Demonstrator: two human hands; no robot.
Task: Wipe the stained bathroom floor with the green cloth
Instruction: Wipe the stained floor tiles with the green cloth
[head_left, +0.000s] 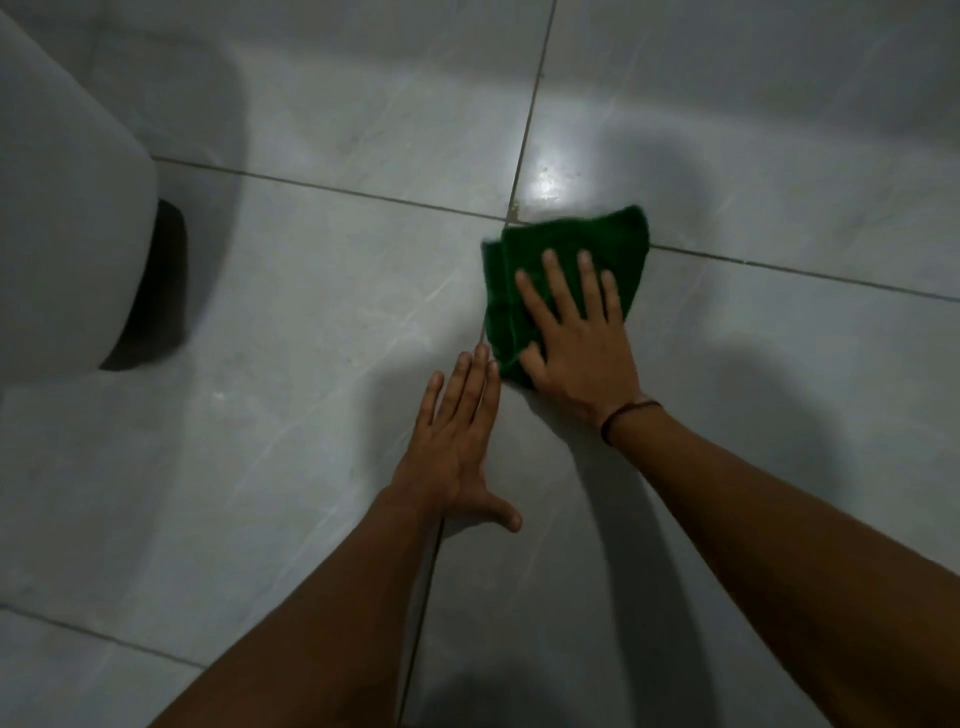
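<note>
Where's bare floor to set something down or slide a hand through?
Free: the tiles between the toilet base and the left hand, and the tile right of the green cloth, past the grout line. Crowded: the grout crossing, where the right hand presses the cloth, left fingertips alongside.

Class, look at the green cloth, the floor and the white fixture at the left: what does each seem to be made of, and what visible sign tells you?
Green cloth: soft fabric, probably microfibre or terry; it folds and looks matte and fuzzy.
Floor: glazed tile, likely ceramic or porcelain; grout lines and a bright glare patch show.
White fixture: smooth and rounded, probably ceramic or plastic; unclear.
</note>
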